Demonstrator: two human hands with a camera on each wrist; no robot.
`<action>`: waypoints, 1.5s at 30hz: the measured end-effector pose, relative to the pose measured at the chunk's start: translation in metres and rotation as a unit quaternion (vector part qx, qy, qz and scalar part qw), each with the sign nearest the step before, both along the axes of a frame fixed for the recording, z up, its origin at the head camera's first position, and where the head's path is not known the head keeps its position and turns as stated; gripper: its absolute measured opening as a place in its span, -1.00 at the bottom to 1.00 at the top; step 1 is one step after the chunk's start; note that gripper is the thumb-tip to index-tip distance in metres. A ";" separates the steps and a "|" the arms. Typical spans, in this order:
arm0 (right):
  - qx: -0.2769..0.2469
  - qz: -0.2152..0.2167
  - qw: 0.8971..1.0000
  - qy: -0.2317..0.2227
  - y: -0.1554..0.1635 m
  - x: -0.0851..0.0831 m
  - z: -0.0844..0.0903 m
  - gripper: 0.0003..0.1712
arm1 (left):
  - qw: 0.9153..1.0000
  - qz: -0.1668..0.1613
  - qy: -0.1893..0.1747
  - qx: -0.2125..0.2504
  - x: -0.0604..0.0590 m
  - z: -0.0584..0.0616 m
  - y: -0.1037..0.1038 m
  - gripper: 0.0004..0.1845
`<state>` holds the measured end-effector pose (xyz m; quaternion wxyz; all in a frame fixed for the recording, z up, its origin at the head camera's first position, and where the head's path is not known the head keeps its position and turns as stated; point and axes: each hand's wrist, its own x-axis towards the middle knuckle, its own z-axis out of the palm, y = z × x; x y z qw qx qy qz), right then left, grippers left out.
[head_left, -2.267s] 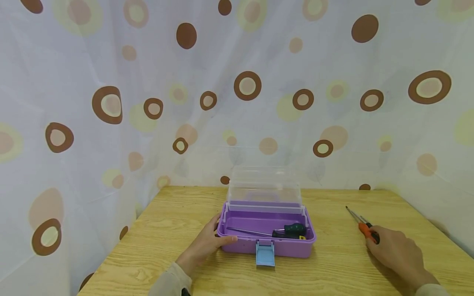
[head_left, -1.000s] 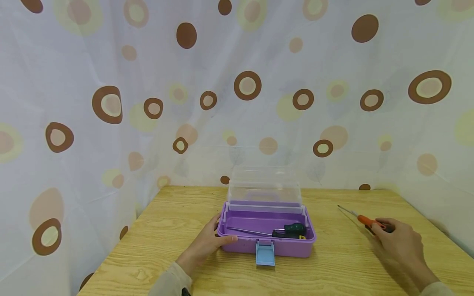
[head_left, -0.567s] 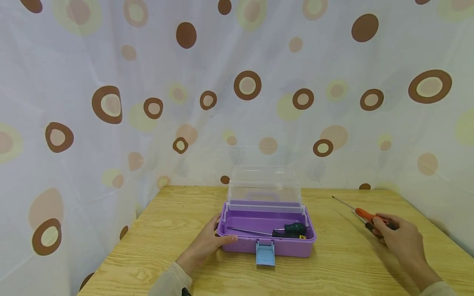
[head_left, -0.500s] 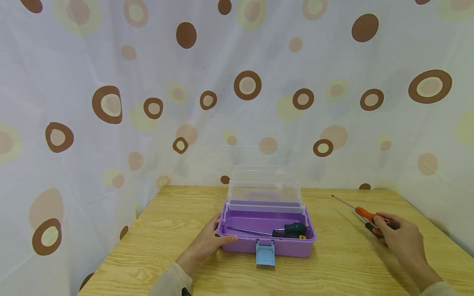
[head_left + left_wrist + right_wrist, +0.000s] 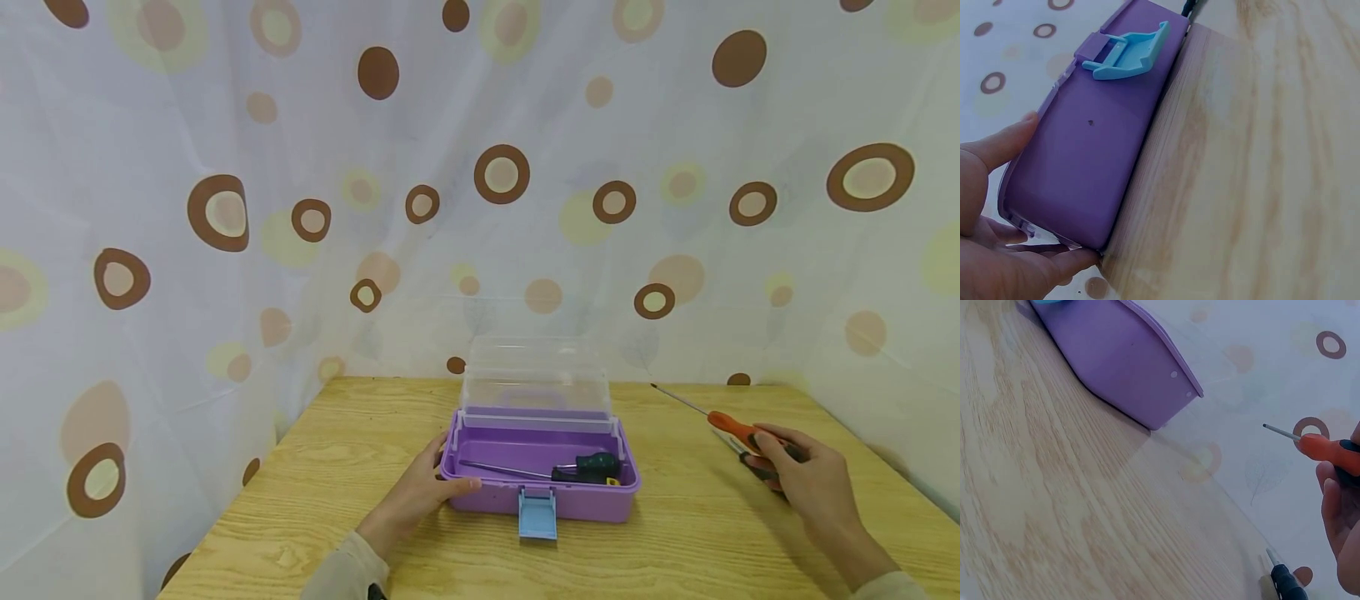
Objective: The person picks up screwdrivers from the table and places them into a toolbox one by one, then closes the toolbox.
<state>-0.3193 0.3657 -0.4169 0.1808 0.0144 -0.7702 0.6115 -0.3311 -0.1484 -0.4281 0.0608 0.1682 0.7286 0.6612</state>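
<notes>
Spotted curtains (image 5: 225,208) hang behind our wooden bench (image 5: 675,542), and that's about all the backdrop we've got. Sitting near the middle of the bench, a bit toward the back edge, is our purple toolbox (image 5: 540,487) with its clear lid (image 5: 534,375) flipped up and the light blue latch (image 5: 537,515) hanging down at the front. Inside it there's a dark green-handled screwdriver (image 5: 577,469) lying along the bottom, shaft pointing toward the left wall of the box.

Our left hand (image 5: 420,493) rests on the box's left end, fingers relaxed around the corner and thumb lying along the front rim.

Over by the right edge of the bench our right hand (image 5: 806,483) grips an orange-handled screwdriver (image 5: 731,427) by the handle, lifted off the wood, tip aimed at the back edge. Another tool (image 5: 1286,582) with a dark handle lies on the bench just below that hand; we can't tell exactly what it is.
</notes>
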 end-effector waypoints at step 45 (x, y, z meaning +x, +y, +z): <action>-0.109 0.203 0.971 -0.058 -0.059 0.001 0.025 -0.68 | 1.000 0.009 -0.005 -0.010 -0.002 -0.002 0.000 0.11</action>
